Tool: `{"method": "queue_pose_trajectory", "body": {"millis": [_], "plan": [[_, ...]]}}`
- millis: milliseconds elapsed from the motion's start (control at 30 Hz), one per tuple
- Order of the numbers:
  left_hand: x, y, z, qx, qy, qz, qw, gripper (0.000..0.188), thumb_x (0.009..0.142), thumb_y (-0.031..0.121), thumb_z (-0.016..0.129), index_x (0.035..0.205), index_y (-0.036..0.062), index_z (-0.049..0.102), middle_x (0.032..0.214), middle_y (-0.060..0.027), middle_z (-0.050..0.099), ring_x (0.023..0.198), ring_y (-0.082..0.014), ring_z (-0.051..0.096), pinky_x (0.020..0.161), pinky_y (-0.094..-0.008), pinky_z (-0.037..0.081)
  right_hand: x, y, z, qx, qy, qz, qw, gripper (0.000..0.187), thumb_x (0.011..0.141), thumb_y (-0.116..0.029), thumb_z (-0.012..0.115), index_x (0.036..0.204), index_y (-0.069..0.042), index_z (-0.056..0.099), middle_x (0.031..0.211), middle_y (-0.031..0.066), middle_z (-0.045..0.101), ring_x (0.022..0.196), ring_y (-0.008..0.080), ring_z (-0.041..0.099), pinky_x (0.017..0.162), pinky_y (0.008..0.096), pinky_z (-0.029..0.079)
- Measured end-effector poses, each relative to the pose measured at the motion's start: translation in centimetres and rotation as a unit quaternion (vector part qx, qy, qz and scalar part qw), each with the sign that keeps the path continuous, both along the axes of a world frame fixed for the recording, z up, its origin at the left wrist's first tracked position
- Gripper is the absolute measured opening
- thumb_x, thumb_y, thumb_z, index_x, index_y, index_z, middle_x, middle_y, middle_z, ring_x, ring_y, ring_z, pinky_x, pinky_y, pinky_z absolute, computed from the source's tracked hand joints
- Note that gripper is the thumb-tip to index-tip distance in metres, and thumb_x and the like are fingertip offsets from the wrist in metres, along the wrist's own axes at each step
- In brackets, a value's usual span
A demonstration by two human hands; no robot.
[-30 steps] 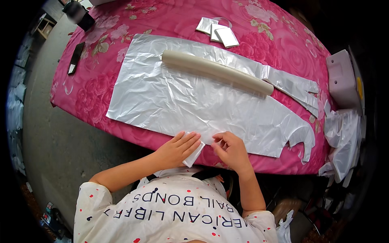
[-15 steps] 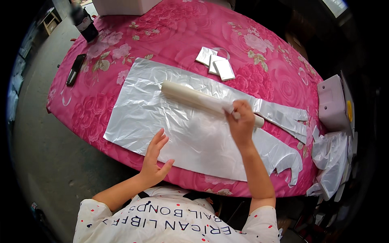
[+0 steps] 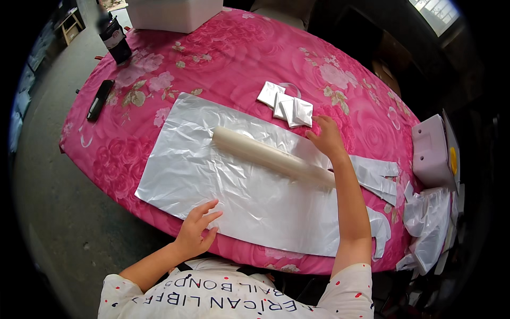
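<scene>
A stack of flat white plastic bags (image 3: 178,149) lies spread over the tablecloth, its cut handles toward the right. Across it rests a long pale cylindrical roll (image 3: 265,152), slanting down to the right, its far end passing behind my right forearm. Above the bags sits a small pile of folded shiny white plastic packets (image 3: 303,112). My right hand (image 3: 328,137) is just right of that pile, thumb and forefinger apart, holding nothing. My left hand (image 3: 195,232) hovers at the near edge of the bags with fingers spread and nothing in them.
A pink flowered tablecloth (image 3: 228,64) covers the table. A dark bottle (image 3: 116,42), a black phone-like object (image 3: 100,100) and a white box (image 3: 175,16) stand or lie at the far left. Rightward are a pale bin (image 3: 429,151) and crumpled clear plastic (image 3: 427,223).
My right hand has moved from over the roll up to the packets and let go of a small folded packet, which now lies on the pile. My left hand has shifted slightly nearer me.
</scene>
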State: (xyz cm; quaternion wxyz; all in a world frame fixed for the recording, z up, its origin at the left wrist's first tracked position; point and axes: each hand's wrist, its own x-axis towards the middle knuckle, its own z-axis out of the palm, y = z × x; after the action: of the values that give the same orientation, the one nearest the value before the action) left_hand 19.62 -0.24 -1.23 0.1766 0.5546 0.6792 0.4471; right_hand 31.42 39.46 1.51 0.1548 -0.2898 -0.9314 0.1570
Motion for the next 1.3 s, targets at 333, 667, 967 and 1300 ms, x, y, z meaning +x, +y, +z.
{"method": "queue_pose_trajectory", "body": {"millis": [333, 667, 967, 1300], "plan": [[2.9, 3.8, 1.6, -0.025, 0.011, -0.182, 0.983, 0.044, 0.078, 0.007, 0.063, 0.121, 0.0044, 0.053, 0.131, -0.0160, 0.047, 0.114, -0.0327, 0.049, 0.094, -0.0392, 0.042, 14.5, -11.4, -0.1, -0.028, -0.066, -0.065, 0.995, 0.053, 0.068, -0.014, 0.073, 0.117, -0.004, 0.057, 0.106, 0.0142, 0.059, 0.097, 0.0319, 0.055, 0.084, 0.0389, 0.046], [8.6, 11.2, -0.7, -0.040, 0.168, -0.234, 0.957, 0.079, 0.077, 0.036, 0.068, 0.140, 0.0059, 0.032, 0.146, -0.0316, 0.006, 0.136, -0.0469, 0.010, 0.108, -0.0480, 0.023, 17.3, -23.5, -4.1, -0.152, 0.078, -0.031, 0.985, 0.054, 0.087, -0.034, 0.056, 0.127, 0.002, 0.048, 0.130, 0.0219, 0.045, 0.122, 0.0378, 0.039, 0.102, 0.0426, 0.032], [11.2, 14.2, -2.5, -0.085, 0.110, -0.134, 0.981, 0.085, 0.076, 0.038, 0.067, 0.143, 0.0089, 0.025, 0.144, -0.0378, -0.004, 0.135, -0.0517, 0.001, 0.109, -0.0498, 0.017, 27.5, -14.1, -6.1, 0.049, -0.109, -0.207, 0.971, 0.066, 0.091, -0.041, 0.046, 0.139, 0.001, 0.031, 0.146, 0.0180, 0.029, 0.135, 0.0327, 0.027, 0.111, 0.0407, 0.019], [13.1, 14.8, -1.1, -0.073, 0.174, -0.208, 0.960, 0.076, 0.071, 0.035, 0.066, 0.134, 0.0037, 0.039, 0.141, -0.0409, 0.002, 0.134, -0.0524, 0.007, 0.109, -0.0498, 0.020, 40.7, -8.0, -7.4, 0.073, -0.107, -0.460, 0.878, 0.037, 0.091, -0.015, 0.044, 0.118, 0.008, 0.053, 0.128, 0.0240, 0.050, 0.120, 0.0353, 0.046, 0.104, 0.0375, 0.034]]}}
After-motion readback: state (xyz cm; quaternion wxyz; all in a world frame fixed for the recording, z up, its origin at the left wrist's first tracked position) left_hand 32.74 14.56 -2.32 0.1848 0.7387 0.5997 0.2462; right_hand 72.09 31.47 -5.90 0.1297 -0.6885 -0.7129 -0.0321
